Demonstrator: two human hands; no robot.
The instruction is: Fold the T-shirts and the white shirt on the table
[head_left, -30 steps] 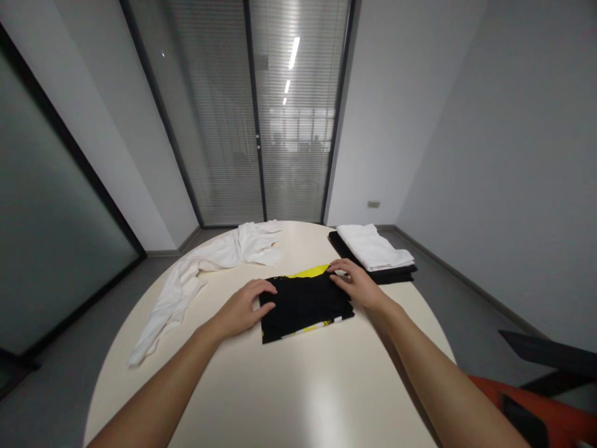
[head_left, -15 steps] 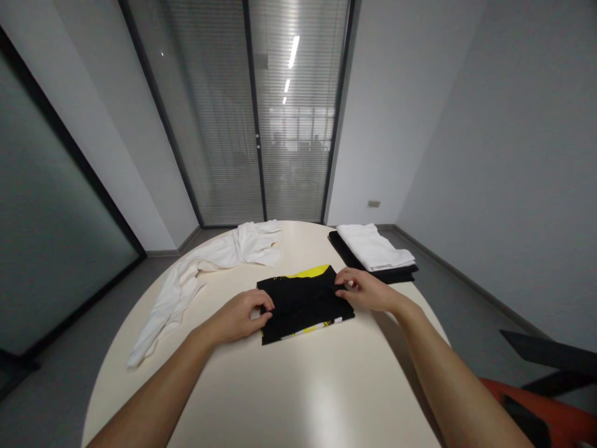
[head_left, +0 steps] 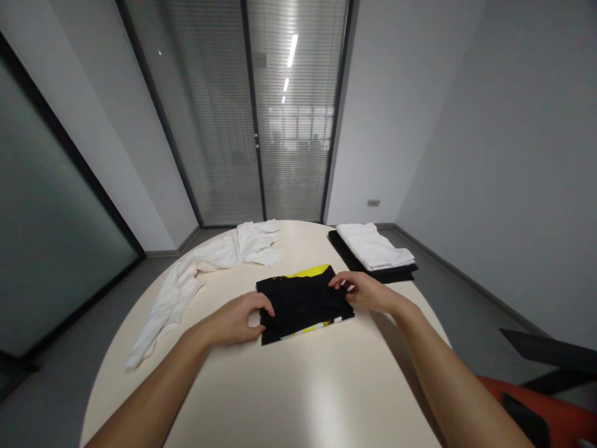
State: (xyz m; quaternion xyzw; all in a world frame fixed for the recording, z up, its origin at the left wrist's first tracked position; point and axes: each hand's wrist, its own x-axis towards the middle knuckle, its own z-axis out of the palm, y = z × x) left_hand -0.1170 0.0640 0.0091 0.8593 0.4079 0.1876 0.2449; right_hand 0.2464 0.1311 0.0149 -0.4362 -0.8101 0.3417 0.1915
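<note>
A folded black garment [head_left: 303, 302] with yellow and white trim lies flat on the table in front of me. My left hand [head_left: 240, 320] is at its left edge, fingers curled over the top and thumb against the side. At the right edge my right hand [head_left: 361, 291] grips the cloth, fingertips on top and the thumb low at the side, partly hidden. Both hands take hold of the same garment, which rests on the tabletop.
A crumpled white garment [head_left: 209, 258] stretches along the left side of the round table [head_left: 261, 398]. At the back right, folded white cloth [head_left: 373, 246] lies on folded black cloth [head_left: 396, 275]. An orange and black chair [head_left: 536, 401] stands at right.
My left thumb has moved down and away from the fingers to the garment's left edge. My right fingers have slid slightly left over the cloth, with the thumb at the right edge.
</note>
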